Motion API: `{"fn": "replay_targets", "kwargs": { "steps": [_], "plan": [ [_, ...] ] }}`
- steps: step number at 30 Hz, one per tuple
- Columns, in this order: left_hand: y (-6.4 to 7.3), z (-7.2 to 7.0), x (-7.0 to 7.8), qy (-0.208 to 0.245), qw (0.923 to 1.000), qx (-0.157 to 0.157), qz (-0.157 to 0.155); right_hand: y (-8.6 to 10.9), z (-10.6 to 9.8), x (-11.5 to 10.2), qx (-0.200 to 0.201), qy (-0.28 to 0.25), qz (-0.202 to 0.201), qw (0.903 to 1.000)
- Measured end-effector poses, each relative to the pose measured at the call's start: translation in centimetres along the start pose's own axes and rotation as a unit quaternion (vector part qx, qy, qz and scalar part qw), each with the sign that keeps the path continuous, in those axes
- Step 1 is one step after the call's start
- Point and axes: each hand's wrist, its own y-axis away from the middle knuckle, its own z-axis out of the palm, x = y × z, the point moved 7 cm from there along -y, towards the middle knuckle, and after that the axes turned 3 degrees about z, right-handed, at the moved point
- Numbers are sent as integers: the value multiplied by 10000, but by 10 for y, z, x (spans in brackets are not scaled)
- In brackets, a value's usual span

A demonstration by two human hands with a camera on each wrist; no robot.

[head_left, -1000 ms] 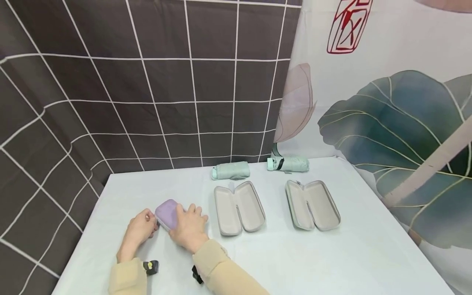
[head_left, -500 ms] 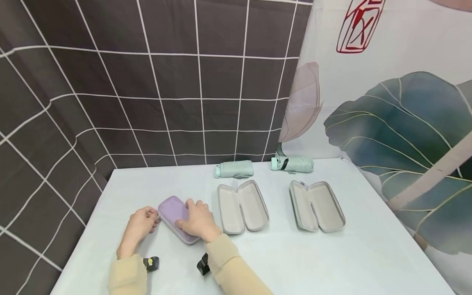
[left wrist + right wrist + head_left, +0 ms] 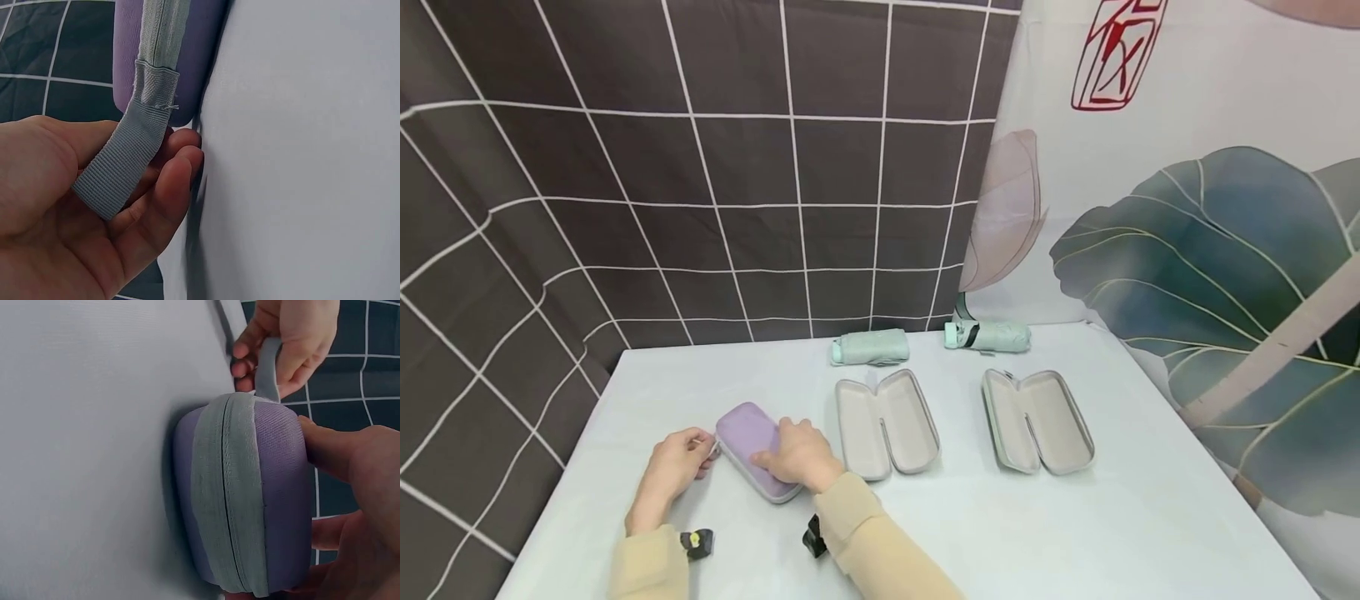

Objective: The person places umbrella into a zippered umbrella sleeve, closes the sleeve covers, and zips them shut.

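Note:
A purple zippered hard case (image 3: 748,429) lies closed on the left part of the white table, set at a slant. Its grey zipper band (image 3: 228,494) runs round the side, with the two edges together at the end in the right wrist view. My left hand (image 3: 673,467) pinches the grey fabric tab (image 3: 125,156) at the case's far left end, between thumb and fingers. My right hand (image 3: 805,454) grips the case from its right side, thumb (image 3: 331,447) on the purple lid. Some of its fingers are hidden behind the case.
Two open cases with pale grey insides, a middle one (image 3: 887,425) and a right one (image 3: 1037,425), lie to the right. Behind them are two mint-green folded umbrellas, one at left (image 3: 869,347) and one at right (image 3: 987,336). A dark gridded curtain (image 3: 835,167) hangs behind the table.
My right hand has shifted to the right along the case, its thumb now on the lid, so more purple shows. My left hand stays at the tab end.

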Motion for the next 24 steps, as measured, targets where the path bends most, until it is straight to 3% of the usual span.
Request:
{"fn": "replay_targets", "kwargs": {
  "steps": [10,24],
  "plan": [
    [-10,3,8,-288,9994,-101,138,-1,3,-2,124,18,157,9998],
    [-21,9,13,-358,9992,-158,21,1,3,-3,392,-187,269,9987]
  ]
}}
